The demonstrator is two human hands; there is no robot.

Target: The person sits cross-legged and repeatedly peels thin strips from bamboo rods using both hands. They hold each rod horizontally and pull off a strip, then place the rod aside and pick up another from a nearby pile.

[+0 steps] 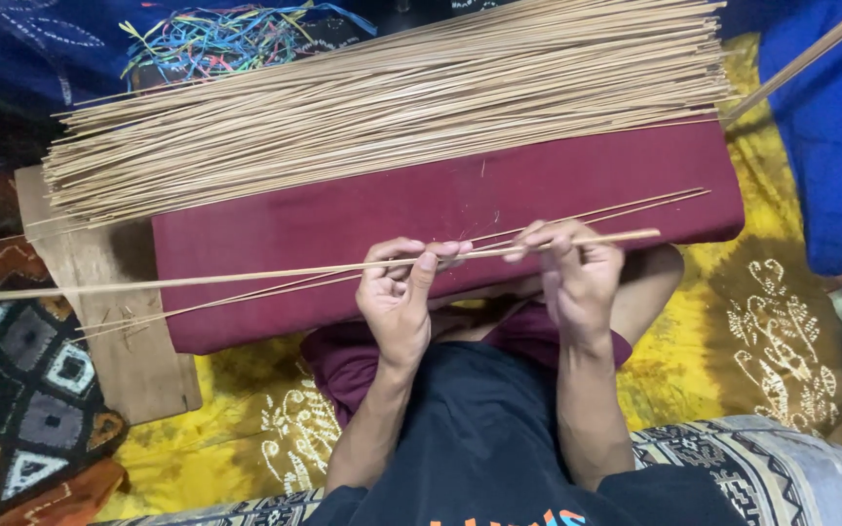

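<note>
My left hand (400,292) and my right hand (575,271) both grip a long thin cane stick (246,277) held level above a maroon cushion (343,224). The stick runs from the left edge of the view to just past my right hand. Under it, two or three thinner sticks (626,209) lie slanted on the cushion, passing through my fingers. A large bundle of similar pale sticks (392,107) rests across the far side of the cushion.
A wooden board (129,360) sits under the cushion's left end. Tangled coloured strips (226,39) lie behind the bundle. Yellow patterned cloth (772,321) covers the floor; a patterned rug (21,390) is at left, blue fabric (830,146) at right.
</note>
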